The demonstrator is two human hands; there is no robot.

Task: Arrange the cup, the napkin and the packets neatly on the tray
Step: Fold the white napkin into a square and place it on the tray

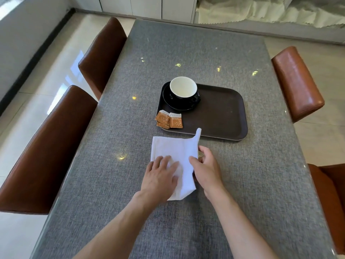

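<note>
Hands on a white folded cloth napkin (173, 152), which lies on the grey fabric-textured table (196, 53) just in front of the near edge of the dark brown rectangular plastic tray (224, 113), not on it. Left hand (160, 176) lies flat, fingers spread, pressing the napkin's near-left part; palm down, nothing pinched. Right hand (205, 169) at the napkin's right edge, thumb on top and fingers curled under, narrow pinch on the cloth fold. One napkin corner sticks up and touches or overlaps the tray's near rim; can't tell which. A small glint shows beside the right fingers, too small to identify.

Black cup with white inside (183, 88) sits upright on a black round saucer (178, 104) at the tray's far-left corner; cup looks empty. Orange-brown square packets (169, 119), at least three, overlapping, at the tray's near-left corner, the leftmost hanging over the tray's left rim. Right half of the tray is bare.

Brown leather chairs around the table: two on the left side (56, 143), one at the right (296, 83), another at the near right (328, 199). Light spots reflect off the glossy tabletop. Nothing lies between napkin and tray.
</note>
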